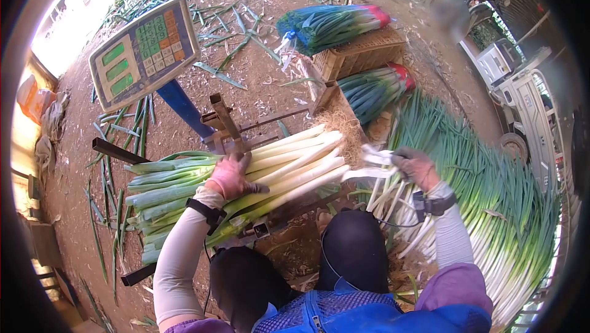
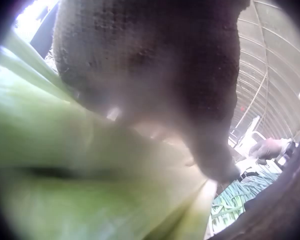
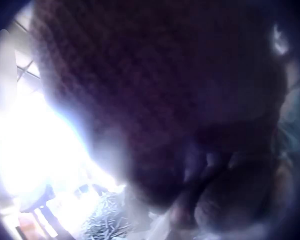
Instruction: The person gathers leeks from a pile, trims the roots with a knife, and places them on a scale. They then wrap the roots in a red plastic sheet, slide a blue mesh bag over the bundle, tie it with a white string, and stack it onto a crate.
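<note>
Large green onions [image 1: 295, 158] lie in a bundle across a metal rack, roots to the right and green tops to the left. My gloved left hand [image 1: 230, 176] rests on the middle of the bundle, fingers spread over the stalks. In the left wrist view, blurred green leaves [image 2: 50, 150] fill the space under the glove. To the right of the root ends, my gloved right hand [image 1: 418, 168] grips a white strip [image 1: 372, 173] with curled fingers. The strip extends left towards the stalks. Dark curled fingers fill much of the right wrist view, the strip showing only faintly.
A weighing scale's display [image 1: 144, 53] stands on a blue post at the back left. Netted bundles of green onions [image 1: 332, 26] lie by a brown crate [image 1: 362, 53]. A long pile of loose green onions [image 1: 479, 198] fills the right side. Cut leaves litter the ground.
</note>
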`<control>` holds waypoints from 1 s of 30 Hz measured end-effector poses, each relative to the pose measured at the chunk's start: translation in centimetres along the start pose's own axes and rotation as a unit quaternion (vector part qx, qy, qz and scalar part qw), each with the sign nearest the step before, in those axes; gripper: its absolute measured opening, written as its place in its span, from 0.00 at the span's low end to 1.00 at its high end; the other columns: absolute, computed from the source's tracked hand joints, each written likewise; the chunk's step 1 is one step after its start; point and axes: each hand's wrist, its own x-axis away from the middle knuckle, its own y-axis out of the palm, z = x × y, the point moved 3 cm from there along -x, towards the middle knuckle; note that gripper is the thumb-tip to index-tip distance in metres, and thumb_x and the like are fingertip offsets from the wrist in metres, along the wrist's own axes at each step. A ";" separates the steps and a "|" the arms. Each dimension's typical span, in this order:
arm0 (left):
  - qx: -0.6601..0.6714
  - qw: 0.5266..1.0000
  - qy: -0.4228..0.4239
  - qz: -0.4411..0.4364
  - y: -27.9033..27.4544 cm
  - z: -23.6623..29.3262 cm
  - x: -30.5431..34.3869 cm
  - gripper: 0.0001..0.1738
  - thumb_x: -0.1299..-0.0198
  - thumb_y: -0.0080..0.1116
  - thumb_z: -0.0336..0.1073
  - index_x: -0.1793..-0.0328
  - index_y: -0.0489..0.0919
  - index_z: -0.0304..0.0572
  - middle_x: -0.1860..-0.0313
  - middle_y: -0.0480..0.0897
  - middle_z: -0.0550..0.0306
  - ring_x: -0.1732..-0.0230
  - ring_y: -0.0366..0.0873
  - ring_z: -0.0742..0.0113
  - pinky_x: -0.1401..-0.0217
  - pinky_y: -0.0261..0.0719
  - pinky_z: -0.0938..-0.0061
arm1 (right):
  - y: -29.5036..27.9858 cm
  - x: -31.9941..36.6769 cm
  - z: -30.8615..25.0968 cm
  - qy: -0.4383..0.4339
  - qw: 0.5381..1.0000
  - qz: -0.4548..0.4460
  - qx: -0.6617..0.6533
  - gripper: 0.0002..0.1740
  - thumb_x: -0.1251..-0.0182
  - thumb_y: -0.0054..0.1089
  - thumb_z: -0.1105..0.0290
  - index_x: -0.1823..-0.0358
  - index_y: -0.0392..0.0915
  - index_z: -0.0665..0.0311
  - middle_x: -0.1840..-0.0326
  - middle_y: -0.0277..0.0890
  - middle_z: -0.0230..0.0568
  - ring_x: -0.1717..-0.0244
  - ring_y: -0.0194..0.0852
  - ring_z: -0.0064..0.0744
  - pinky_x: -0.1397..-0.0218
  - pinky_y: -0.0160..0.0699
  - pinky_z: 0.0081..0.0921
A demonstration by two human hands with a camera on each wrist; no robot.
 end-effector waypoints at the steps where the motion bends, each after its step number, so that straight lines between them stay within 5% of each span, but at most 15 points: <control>1: -0.050 0.999 0.010 -0.003 0.4 0.4 0.3 0.69 0.64 0.69 0.72 0.22 0.54 0.35 0.25 0.56 0.31 0.25 0.53 0.37 0.23 0.52 0.53 | -2.0 -1.4 4.3 0.059 0.994 0.004 0.093 0.21 0.34 0.60 0.55 0.54 0.79 0.66 0.72 0.77 0.35 0.75 0.73 0.26 0.72 0.74 0.25; 4: -0.147 0.989 0.020 -0.026 1.7 0.8 0.7 0.79 0.72 0.71 0.74 0.20 0.44 0.36 0.23 0.48 0.28 0.20 0.40 0.36 0.19 0.31 0.49 | -5.3 -4.2 9.2 0.092 0.829 -0.076 0.546 0.20 0.37 0.60 0.55 0.57 0.84 0.66 0.60 0.82 0.51 0.64 0.82 0.45 0.58 0.79 0.38; 7: -0.150 0.989 0.008 -0.006 1.9 1.1 0.9 0.78 0.72 0.71 0.73 0.20 0.46 0.37 0.22 0.49 0.30 0.20 0.41 0.38 0.19 0.32 0.50 | -6.6 -8.8 2.1 -0.066 0.850 -0.010 0.523 0.25 0.38 0.61 0.56 0.43 0.78 0.63 0.41 0.76 0.55 0.44 0.78 0.44 0.44 0.78 0.35; 8: -0.154 0.988 0.005 0.000 1.9 1.0 1.0 0.77 0.71 0.70 0.75 0.20 0.47 0.38 0.22 0.49 0.32 0.20 0.41 0.39 0.19 0.32 0.50 | -5.8 -10.1 -3.2 -0.135 0.919 0.111 0.352 0.30 0.32 0.56 0.56 0.33 0.68 0.65 0.30 0.66 0.50 0.31 0.67 0.38 0.31 0.66 0.26; 9: -0.157 0.988 0.003 0.003 2.0 0.9 1.0 0.77 0.70 0.69 0.76 0.19 0.47 0.39 0.21 0.48 0.34 0.19 0.40 0.41 0.19 0.31 0.50 | -5.4 -10.1 -11.2 -0.182 0.962 0.121 0.162 0.34 0.30 0.55 0.52 0.30 0.63 0.67 0.25 0.59 0.47 0.26 0.58 0.36 0.27 0.59 0.25; 12: -0.143 0.989 0.001 0.024 2.3 1.2 1.4 0.76 0.70 0.67 0.77 0.19 0.47 0.40 0.21 0.49 0.37 0.19 0.40 0.44 0.19 0.30 0.51 | -2.5 -10.1 -21.9 -0.515 0.844 -0.023 -0.146 0.33 0.27 0.47 0.48 0.28 0.61 0.61 0.28 0.62 0.45 0.31 0.65 0.35 0.31 0.68 0.31; 15: -0.121 0.991 0.008 0.048 2.2 1.1 1.4 0.76 0.71 0.68 0.77 0.20 0.48 0.40 0.22 0.51 0.36 0.19 0.41 0.43 0.18 0.32 0.52 | 6.5 -13.9 -24.3 -0.370 0.908 -0.077 0.179 0.28 0.22 0.41 0.50 0.29 0.64 0.58 0.29 0.64 0.44 0.31 0.65 0.35 0.28 0.64 0.33; 17: -0.111 0.992 0.009 0.052 2.3 0.9 1.5 0.76 0.71 0.68 0.77 0.20 0.49 0.41 0.22 0.51 0.36 0.20 0.41 0.42 0.18 0.32 0.53 | 12.5 -14.6 -19.4 -0.377 0.853 -0.124 0.339 0.27 0.27 0.42 0.55 0.34 0.68 0.64 0.34 0.70 0.52 0.33 0.68 0.46 0.30 0.64 0.33; 19: -0.107 0.993 0.006 0.051 2.3 0.8 1.4 0.76 0.71 0.68 0.77 0.20 0.49 0.41 0.22 0.51 0.36 0.20 0.41 0.42 0.18 0.33 0.54 | 16.9 -17.3 -12.1 -0.228 0.845 -0.174 0.452 0.26 0.29 0.43 0.64 0.32 0.66 0.63 0.30 0.66 0.51 0.29 0.64 0.47 0.29 0.62 0.36; 20: -0.103 0.993 0.005 0.051 2.2 0.7 1.4 0.75 0.71 0.69 0.76 0.20 0.50 0.42 0.22 0.52 0.37 0.20 0.42 0.43 0.18 0.33 0.54 | 16.1 -15.8 -10.4 -0.232 0.781 -0.074 0.574 0.25 0.33 0.47 0.69 0.34 0.70 0.57 0.26 0.61 0.47 0.25 0.56 0.48 0.28 0.60 0.40; 21: -0.098 0.993 0.005 0.059 2.1 0.7 1.4 0.75 0.71 0.69 0.76 0.20 0.50 0.42 0.22 0.52 0.37 0.20 0.42 0.43 0.18 0.33 0.54 | 15.0 -16.9 -8.7 -0.282 0.733 0.005 0.620 0.31 0.37 0.57 0.60 0.32 0.66 0.60 0.26 0.60 0.45 0.26 0.55 0.47 0.25 0.53 0.43; 23: -0.086 0.994 0.008 0.072 2.0 0.8 1.5 0.75 0.71 0.70 0.75 0.20 0.51 0.42 0.22 0.52 0.37 0.20 0.42 0.43 0.18 0.33 0.54 | 10.6 -15.2 -6.9 -0.238 0.784 0.149 0.553 0.41 0.38 0.60 0.58 0.27 0.56 0.68 0.23 0.54 0.50 0.22 0.49 0.44 0.23 0.51 0.38; 25: -0.083 0.994 0.008 0.070 2.2 0.6 1.3 0.74 0.71 0.70 0.75 0.20 0.51 0.42 0.22 0.52 0.37 0.20 0.42 0.44 0.18 0.33 0.53 | 7.1 -12.0 -6.7 -0.070 0.889 0.091 0.444 0.41 0.36 0.57 0.55 0.29 0.56 0.75 0.27 0.60 0.58 0.26 0.56 0.48 0.26 0.57 0.38; 27: -0.085 0.994 0.010 0.063 2.1 0.6 1.4 0.73 0.69 0.69 0.75 0.20 0.51 0.42 0.21 0.51 0.38 0.19 0.42 0.46 0.18 0.32 0.54 | 6.4 -14.9 -0.5 0.046 0.919 -0.030 0.392 0.32 0.38 0.58 0.60 0.34 0.66 0.67 0.38 0.73 0.54 0.39 0.75 0.47 0.41 0.76 0.37; 30: -0.086 0.994 0.009 0.070 2.2 0.6 1.5 0.73 0.70 0.69 0.75 0.20 0.52 0.42 0.22 0.52 0.39 0.19 0.42 0.46 0.18 0.32 0.54 | 7.0 -12.8 0.7 -0.232 0.676 -0.263 0.648 0.22 0.30 0.47 0.59 0.46 0.77 0.68 0.51 0.79 0.60 0.52 0.80 0.54 0.48 0.77 0.39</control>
